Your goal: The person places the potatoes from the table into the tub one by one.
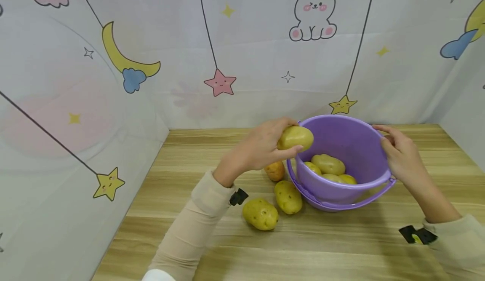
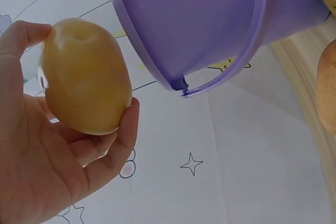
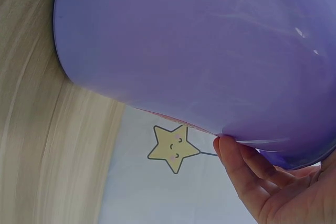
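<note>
My left hand (image 1: 261,144) grips a yellow potato (image 1: 297,138) at the left rim of a purple bucket (image 1: 341,192). In the left wrist view the thumb and fingers curl round this potato (image 2: 86,77), with the bucket's rim beside it. The bucket tilts toward me, and several potatoes (image 1: 328,164) lie inside at its bottom. My right hand (image 1: 405,156) holds the bucket's right rim. Seen from the right wrist, its fingers (image 3: 239,166) lie against the bucket wall (image 3: 184,40). The bucket's handle (image 1: 352,206) hangs down in front.
Two potatoes (image 1: 260,214) lie on the wooden table (image 1: 303,255) left of the bucket, close together. Behind them, partly under my left hand, sits a more orange potato (image 1: 275,171). A white curtain (image 1: 250,53) with printed stars and a bunny stands along the back and sides.
</note>
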`<state>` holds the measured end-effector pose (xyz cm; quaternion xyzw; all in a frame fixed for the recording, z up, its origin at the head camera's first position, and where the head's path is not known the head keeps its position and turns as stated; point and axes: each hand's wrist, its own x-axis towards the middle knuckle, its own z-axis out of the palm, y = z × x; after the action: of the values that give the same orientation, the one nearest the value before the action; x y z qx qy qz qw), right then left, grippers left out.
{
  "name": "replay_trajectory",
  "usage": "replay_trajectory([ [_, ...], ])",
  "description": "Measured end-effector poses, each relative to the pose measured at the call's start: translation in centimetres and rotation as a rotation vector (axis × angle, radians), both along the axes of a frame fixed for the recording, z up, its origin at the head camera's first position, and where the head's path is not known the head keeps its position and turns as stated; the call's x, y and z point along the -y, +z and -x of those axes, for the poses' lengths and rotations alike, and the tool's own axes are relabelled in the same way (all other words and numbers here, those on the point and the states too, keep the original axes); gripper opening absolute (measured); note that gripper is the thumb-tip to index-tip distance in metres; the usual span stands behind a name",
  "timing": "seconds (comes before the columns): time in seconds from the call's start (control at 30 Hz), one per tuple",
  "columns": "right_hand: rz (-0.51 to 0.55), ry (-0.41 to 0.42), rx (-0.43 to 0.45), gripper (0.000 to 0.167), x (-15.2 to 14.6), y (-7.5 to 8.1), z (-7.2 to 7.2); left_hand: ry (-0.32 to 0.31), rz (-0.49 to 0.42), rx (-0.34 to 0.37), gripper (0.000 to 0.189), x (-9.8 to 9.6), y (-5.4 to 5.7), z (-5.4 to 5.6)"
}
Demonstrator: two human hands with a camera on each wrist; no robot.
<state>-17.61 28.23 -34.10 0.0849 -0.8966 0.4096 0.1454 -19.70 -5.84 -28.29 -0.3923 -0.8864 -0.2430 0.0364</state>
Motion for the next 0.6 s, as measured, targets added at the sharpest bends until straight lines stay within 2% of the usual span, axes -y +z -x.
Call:
replay_trajectory([
  [0.13,0.002,0.004,0.011,0.043,0.0,0.0,0.0,-0.009,0.002,-0.014,0.056,-0.4,0.3,-0.2],
  [0.6,0.012,0.009,0.014,0.043,-0.2,-0.1,0.5,-0.036,-0.033,0.022,0.052,-1.8,0.4,-0.2],
])
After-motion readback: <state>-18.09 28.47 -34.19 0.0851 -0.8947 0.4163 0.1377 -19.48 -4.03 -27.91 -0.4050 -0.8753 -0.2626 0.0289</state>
